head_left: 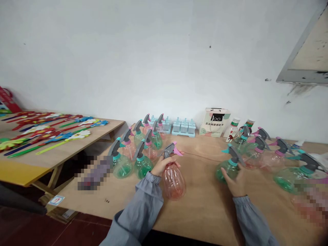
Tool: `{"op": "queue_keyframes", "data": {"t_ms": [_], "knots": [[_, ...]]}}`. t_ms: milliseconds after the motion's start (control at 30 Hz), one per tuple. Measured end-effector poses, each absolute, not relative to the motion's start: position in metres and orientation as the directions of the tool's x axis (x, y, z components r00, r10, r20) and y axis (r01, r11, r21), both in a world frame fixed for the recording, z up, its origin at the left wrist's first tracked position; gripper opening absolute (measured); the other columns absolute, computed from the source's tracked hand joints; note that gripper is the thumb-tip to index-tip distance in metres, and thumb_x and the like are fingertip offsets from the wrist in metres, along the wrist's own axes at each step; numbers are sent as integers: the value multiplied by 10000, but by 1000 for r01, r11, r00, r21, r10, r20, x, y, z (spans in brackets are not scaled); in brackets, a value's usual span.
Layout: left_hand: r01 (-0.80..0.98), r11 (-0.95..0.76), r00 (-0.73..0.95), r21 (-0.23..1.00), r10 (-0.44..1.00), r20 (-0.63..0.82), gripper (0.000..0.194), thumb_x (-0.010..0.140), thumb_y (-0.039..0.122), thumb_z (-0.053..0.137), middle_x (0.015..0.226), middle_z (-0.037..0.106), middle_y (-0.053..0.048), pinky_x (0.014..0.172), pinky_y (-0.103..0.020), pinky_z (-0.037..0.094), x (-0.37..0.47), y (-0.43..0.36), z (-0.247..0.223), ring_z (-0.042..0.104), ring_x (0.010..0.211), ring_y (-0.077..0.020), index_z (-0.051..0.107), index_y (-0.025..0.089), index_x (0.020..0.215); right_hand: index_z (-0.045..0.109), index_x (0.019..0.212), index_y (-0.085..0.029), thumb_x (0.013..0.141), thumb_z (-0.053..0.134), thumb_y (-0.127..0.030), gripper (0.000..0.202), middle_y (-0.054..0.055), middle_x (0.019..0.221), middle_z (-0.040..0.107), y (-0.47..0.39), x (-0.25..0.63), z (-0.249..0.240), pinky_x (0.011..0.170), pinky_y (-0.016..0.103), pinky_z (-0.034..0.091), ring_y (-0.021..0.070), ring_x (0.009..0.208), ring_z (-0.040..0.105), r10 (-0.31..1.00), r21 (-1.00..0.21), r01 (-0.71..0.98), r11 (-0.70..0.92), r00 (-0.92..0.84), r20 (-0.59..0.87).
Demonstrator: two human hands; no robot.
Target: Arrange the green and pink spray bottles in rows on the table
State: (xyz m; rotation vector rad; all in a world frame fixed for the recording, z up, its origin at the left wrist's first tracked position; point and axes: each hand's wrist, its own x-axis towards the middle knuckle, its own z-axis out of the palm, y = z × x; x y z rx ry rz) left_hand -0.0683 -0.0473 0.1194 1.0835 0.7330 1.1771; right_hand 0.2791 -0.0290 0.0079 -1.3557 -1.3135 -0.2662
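My left hand [166, 164] is wrapped round the neck of a pink spray bottle [174, 182] with a grey and pink trigger head. That bottle tilts a little near the middle of the wooden table [200, 212]. My right hand [235, 179] grips the body of a green spray bottle [222, 172] with a grey and teal head. Several pink and green spray bottles, among them a green bottle [143, 166], stand in rows left of my left hand. More bottles, including a pink one [274, 159] and a green one [289, 179], stand at the right.
Light-blue popsicle moulds [183, 128], a printed paper bag [214, 123] and white bottles [233, 130] line the wall side. On another table [84, 140] at the left lie colourful hand-shaped sticks [64, 136]. A wall-mounted board [307, 51] juts out at upper right.
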Motion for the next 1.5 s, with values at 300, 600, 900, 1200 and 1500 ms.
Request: {"op": "queue_keyframes", "data": {"t_ms": [300,600,900,1200,1500], "knots": [[-398,107,201,911,979,-28,271,537,341,725,544,651,-35,515,-246,440,-65,-42,112,587,494,-135,663,131,696,515,1217,-153,784,629,-655,673,152,1121,574,-25,210,19,926,522,437,318,1052,530,604,-568,715,408,256,755],[-454,38,113,890,993,16,387,623,476,769,621,644,0,493,-219,433,-60,-46,116,593,524,-120,679,147,807,496,1261,-162,795,631,-643,683,147,1136,572,-26,210,14,963,543,425,326,1089,535,600,-565,704,430,245,762],[-435,-32,18,900,999,44,294,596,428,700,578,627,-18,549,-233,436,-62,-44,114,558,535,-112,639,141,616,490,1274,-159,793,633,-646,698,159,1160,567,-24,210,13,964,536,427,323,1097,532,584,-552,708,440,241,775],[-452,-37,53,891,996,68,265,619,409,689,629,648,-20,555,-227,409,-65,-43,114,555,540,-108,651,151,665,482,1289,-154,816,629,-621,681,163,1170,568,-26,213,11,968,536,426,325,1105,529,591,-539,713,448,216,777],[-459,-15,111,889,991,74,293,590,436,701,501,577,11,546,-226,419,-66,-46,119,572,536,-123,671,158,678,491,1276,-154,817,645,-582,646,167,1200,563,-28,212,15,989,536,418,326,1141,523,611,-557,688,464,207,764]]}}
